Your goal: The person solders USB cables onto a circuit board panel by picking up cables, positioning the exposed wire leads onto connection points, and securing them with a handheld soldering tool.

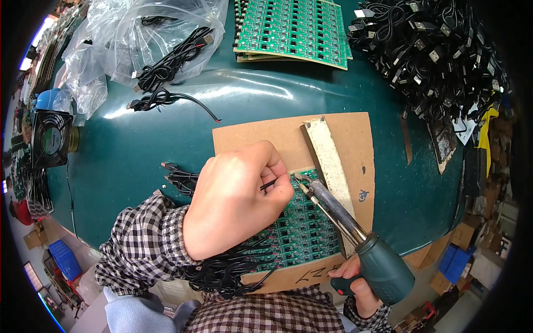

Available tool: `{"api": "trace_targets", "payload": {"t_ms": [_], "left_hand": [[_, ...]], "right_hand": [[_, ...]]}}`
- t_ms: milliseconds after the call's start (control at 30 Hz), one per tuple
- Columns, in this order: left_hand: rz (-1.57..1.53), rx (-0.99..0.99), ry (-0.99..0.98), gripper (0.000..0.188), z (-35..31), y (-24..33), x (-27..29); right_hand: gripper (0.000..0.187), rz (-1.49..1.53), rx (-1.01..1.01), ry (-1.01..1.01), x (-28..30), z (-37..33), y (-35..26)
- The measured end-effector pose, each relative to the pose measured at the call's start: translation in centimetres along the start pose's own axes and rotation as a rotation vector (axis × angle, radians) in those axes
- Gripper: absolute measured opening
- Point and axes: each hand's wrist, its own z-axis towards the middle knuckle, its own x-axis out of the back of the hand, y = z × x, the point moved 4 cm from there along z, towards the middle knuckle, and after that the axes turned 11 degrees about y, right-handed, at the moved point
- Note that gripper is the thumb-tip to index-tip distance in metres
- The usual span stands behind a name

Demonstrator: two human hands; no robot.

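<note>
My left hand [233, 191] is closed in a pinch on a thin black cable [268, 185] at the far left corner of a green circuit board panel [308, 233]. My right hand [363, 294] grips a soldering gun [386, 269] with a dark green body, its tip touching or just above the same corner. A thin tube runs along the gun's barrel to the tip. The panel lies on a brown cardboard sheet [255, 133], beside a worn whitish bar [328, 158]. Black cables [222, 275] with reddish wire ends lie along the panel's near left edge.
Stacked green panels [291, 30] lie at the back. A large heap of black USB cables [433, 50] fills the far right. Further cables [172, 61] rest on clear plastic bags [122, 39] at the far left. A small black fan [51, 139] stands at the table's left edge.
</note>
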Motion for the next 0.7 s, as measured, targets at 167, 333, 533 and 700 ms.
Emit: {"api": "trace_targets", "payload": {"t_ms": [167, 333, 533, 700], "left_hand": [[-0.055, -0.018, 0.058, 0.008, -0.4, -0.2, 0.1], [-0.155, 0.019, 0.034, 0.008, -0.6, -0.6, 0.0], [-0.092, -0.045, 0.039, 0.009, -0.5, -0.2, -0.1], [-0.062, -0.063, 0.048, 0.009, -0.5, -0.2, 0.0]], "right_hand": [[0.040, 0.076, -0.003, 0.013, 0.3, -0.2, -0.4], [0.044, 0.056, -0.002, 0.000, 0.7, 0.0, -0.2], [0.049, -0.001, -0.046, 0.001, 0.2, 0.0, -0.9], [0.052, 0.006, -0.059, 0.021, 0.3, 0.0, -0.3]]}}
